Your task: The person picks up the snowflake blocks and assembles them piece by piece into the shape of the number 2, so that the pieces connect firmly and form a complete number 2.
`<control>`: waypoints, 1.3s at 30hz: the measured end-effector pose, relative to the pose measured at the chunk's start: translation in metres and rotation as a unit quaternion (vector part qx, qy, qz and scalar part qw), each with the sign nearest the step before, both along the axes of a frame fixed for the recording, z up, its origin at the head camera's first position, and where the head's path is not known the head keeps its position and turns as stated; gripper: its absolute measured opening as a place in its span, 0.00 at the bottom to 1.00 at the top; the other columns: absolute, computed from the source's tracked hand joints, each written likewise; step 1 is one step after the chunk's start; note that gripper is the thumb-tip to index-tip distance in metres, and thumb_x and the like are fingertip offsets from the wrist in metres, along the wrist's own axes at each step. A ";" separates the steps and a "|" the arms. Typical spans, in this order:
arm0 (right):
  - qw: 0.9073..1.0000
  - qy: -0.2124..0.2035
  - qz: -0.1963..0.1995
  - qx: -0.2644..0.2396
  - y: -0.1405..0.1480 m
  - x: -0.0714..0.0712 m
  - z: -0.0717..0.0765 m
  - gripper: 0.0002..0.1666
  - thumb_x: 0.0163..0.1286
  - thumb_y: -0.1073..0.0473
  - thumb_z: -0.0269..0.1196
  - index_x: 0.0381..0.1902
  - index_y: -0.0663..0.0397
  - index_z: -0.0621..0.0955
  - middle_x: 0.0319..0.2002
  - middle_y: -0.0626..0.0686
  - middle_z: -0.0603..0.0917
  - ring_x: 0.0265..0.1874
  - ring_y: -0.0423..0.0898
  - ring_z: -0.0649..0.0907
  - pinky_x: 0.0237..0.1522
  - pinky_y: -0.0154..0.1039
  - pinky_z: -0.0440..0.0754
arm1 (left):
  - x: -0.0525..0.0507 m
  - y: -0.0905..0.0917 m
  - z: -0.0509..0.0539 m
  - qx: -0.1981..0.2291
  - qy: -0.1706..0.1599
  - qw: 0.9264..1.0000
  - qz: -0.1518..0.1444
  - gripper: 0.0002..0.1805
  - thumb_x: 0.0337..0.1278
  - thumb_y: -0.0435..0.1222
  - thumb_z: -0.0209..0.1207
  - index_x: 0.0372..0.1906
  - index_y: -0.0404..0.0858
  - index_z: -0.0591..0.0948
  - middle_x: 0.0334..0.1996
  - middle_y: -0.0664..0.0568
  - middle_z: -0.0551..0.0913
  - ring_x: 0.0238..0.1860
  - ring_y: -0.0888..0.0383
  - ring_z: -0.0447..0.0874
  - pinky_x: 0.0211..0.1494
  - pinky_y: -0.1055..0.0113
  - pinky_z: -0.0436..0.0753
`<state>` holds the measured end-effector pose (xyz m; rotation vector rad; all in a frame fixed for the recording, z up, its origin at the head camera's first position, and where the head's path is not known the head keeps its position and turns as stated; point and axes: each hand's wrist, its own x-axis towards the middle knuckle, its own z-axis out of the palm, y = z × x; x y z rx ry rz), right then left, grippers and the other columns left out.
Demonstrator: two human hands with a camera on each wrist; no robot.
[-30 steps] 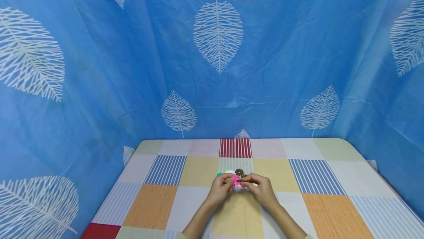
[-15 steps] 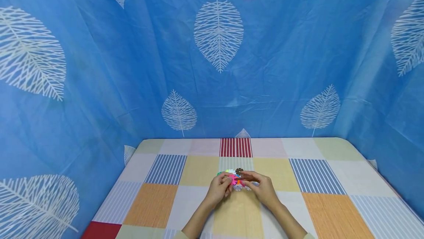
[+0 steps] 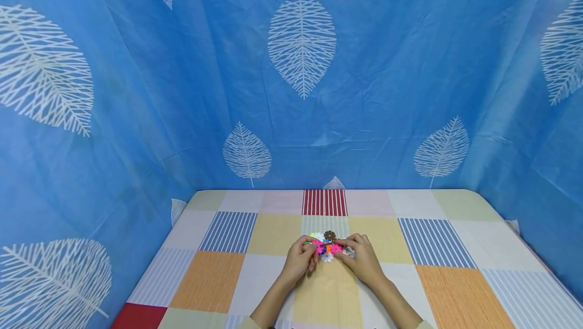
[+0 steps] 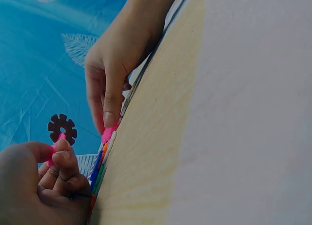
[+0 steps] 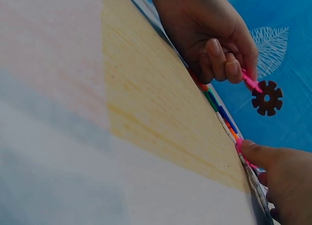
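Note:
My left hand pinches a pink notched plastic snowflake disc between thumb and index finger, raised a little over the table. My right hand has thumb and index finger on another pink snowflake disc, low among the flat pieces. A brown snowflake disc appears upright behind the left hand's disc in the wrist views; whether they join, I cannot tell. Between the hands lie white, orange, blue and green discs, seen edge-on in the wrist views. Fingers partly cover the cluster.
The table wears a patchwork-print cloth of checks and stripes. A blue curtain with white leaf shapes hangs at the back and both sides. More pale discs lie beside the right fingers.
The right fingers have drawn back slightly from the left hand and down onto the right pink disc, which shows more fully. The left hand keeps its pinch and has barely moved.

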<state>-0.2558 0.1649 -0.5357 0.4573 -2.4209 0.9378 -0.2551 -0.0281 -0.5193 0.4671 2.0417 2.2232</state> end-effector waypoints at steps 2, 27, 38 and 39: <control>1.000 -0.007 0.003 -0.014 0.000 0.000 -0.001 0.19 0.44 0.55 0.75 0.37 0.50 0.85 0.30 0.43 0.77 0.30 0.39 0.69 0.31 0.35 0.70 | 0.000 0.000 0.000 -0.003 -0.008 1.000 0.002 0.10 0.64 0.28 0.48 0.43 0.22 0.71 0.15 0.52 0.73 0.09 0.65 0.65 0.12 0.77 0.67; 0.900 -0.182 0.101 -0.383 -0.007 0.003 0.012 0.14 0.59 0.70 0.63 0.43 0.73 0.77 0.24 0.64 0.82 0.21 0.50 0.82 0.27 0.41 0.83 | 0.011 -0.002 0.016 0.031 -0.006 0.999 -0.003 0.08 0.62 0.24 0.47 0.42 0.20 0.70 0.15 0.53 0.73 0.10 0.66 0.65 0.12 0.78 0.67; 0.883 -0.188 0.144 -0.406 -0.010 0.007 0.014 0.11 0.59 0.73 0.60 0.39 0.78 0.75 0.26 0.67 0.81 0.21 0.47 0.83 0.29 0.41 0.84 | 0.019 -0.001 0.026 -0.017 -0.004 1.000 -0.007 0.09 0.65 0.26 0.47 0.42 0.20 0.70 0.16 0.47 0.72 0.12 0.62 0.65 0.15 0.77 0.70; 0.882 -0.189 0.147 -0.406 -0.010 0.007 0.013 0.11 0.59 0.73 0.60 0.39 0.78 0.74 0.26 0.67 0.81 0.21 0.46 0.83 0.29 0.41 0.84 | 0.019 -0.001 0.025 -0.018 0.000 1.000 -0.008 0.09 0.65 0.26 0.47 0.42 0.20 0.70 0.16 0.46 0.72 0.12 0.62 0.65 0.15 0.77 0.70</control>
